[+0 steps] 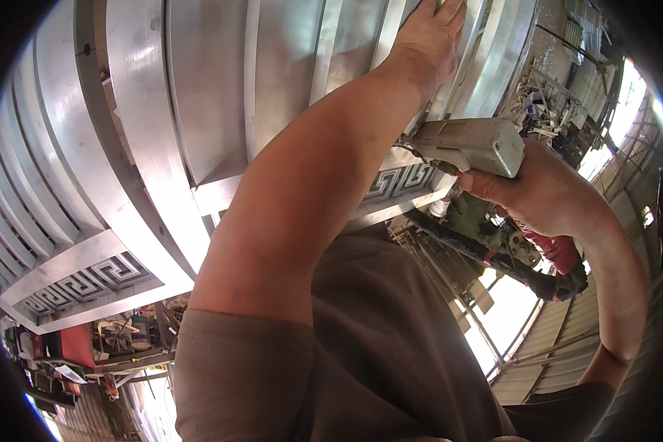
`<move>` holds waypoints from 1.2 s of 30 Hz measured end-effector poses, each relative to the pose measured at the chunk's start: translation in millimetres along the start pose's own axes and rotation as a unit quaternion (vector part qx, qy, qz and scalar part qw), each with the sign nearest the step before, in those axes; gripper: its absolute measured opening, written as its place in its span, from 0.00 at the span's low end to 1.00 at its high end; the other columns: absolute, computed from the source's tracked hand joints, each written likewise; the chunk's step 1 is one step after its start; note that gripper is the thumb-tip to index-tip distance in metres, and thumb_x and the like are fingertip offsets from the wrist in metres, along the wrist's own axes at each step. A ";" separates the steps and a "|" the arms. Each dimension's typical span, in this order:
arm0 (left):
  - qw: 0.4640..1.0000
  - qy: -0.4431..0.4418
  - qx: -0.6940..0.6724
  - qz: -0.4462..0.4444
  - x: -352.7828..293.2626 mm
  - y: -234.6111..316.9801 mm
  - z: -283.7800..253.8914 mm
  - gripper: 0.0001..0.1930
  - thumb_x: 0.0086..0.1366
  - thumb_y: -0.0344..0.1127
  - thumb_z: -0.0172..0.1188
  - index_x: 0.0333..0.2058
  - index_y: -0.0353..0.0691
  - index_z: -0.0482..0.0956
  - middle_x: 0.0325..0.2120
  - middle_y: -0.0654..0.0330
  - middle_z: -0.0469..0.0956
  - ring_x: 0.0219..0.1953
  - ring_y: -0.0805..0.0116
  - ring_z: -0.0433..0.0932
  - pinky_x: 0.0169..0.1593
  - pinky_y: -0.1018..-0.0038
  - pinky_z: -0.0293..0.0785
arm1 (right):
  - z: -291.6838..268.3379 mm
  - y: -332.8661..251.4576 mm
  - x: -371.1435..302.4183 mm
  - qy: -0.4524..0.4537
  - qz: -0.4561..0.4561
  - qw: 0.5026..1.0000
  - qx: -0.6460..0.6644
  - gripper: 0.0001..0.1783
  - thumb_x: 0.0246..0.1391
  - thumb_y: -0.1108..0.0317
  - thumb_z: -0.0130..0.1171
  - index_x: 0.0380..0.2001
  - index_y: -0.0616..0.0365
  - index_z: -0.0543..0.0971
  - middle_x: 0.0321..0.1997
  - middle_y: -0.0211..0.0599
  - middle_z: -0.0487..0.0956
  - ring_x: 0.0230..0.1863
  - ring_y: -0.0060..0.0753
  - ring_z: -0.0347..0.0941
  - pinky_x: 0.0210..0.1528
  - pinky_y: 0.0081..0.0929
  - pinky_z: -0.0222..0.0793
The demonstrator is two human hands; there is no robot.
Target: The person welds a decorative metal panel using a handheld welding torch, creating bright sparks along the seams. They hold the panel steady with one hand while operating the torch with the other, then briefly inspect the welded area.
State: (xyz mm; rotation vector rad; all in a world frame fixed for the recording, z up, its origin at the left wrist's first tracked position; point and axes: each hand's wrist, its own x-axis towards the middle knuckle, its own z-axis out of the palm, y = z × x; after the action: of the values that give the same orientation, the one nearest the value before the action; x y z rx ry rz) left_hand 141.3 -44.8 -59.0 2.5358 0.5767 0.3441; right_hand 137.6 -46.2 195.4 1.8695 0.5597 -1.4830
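One arm [306, 173] outstretched, right arm [617, 258] bent

- across left and middle, slatted metal panels [206, 88], with angular fretwork strips [88, 287] toward the near edge
- at far right on them, left hand [429, 37] laid flat
- near left, mixed clutter [132, 335] on a rack [129, 361]

The left hand [431, 48]'s fingers are resting on the slatted panel [280, 66]; a second panel [72, 132] is standing well to their left. Nearer the body, to their right, the tool [468, 144] is sitting in the right hand [549, 188]'s fingers. A fretwork strip [401, 180] is running left of these fingers, and a cable [504, 264] is hanging nearer the body.
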 end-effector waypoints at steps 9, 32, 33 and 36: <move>0.993 -0.045 0.103 0.015 7.2 6.9 19.8 0.31 0.70 0.49 0.49 0.68 0.42 0.73 0.73 0.53 0.65 0.78 0.52 0.51 0.80 0.49 0.44 | 3.7 4.6 0.7 0.014 -0.067 0.998 0.003 0.27 0.68 0.56 0.67 0.63 0.60 0.78 0.47 0.40 0.88 0.45 0.28 0.81 0.54 0.32 0.76; 0.175 0.026 -0.959 -0.221 17.2 13.8 18.0 0.28 0.83 0.48 0.27 0.76 0.54 0.56 0.77 0.66 0.56 0.78 0.70 0.49 0.80 0.61 0.40 | 4.5 4.5 0.8 0.015 -0.061 0.997 -0.034 0.29 0.69 0.60 0.66 0.67 0.59 0.73 0.50 0.36 0.85 0.45 0.27 0.78 0.51 0.30 0.77; 0.178 0.030 -0.956 -0.231 18.8 14.4 21.6 0.28 0.83 0.47 0.27 0.76 0.54 0.56 0.77 0.66 0.56 0.78 0.70 0.50 0.80 0.61 0.41 | 5.1 5.7 0.5 0.020 -0.055 0.998 -0.033 0.29 0.68 0.60 0.66 0.67 0.59 0.73 0.50 0.36 0.85 0.44 0.27 0.78 0.49 0.29 0.77; 0.153 0.011 -0.971 -0.184 20.0 12.1 31.5 0.28 0.82 0.47 0.33 0.76 0.51 0.58 0.76 0.64 0.58 0.78 0.65 0.51 0.79 0.58 0.44 | 5.2 5.8 -2.5 0.016 -0.068 0.997 0.014 0.28 0.68 0.60 0.67 0.65 0.61 0.74 0.49 0.36 0.84 0.40 0.25 0.77 0.45 0.29 0.77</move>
State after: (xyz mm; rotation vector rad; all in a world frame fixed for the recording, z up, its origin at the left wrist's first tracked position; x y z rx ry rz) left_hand 173.7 -58.4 -76.4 -0.2971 0.1705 0.3823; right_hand 137.5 -53.8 198.6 1.9128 0.6965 -1.5569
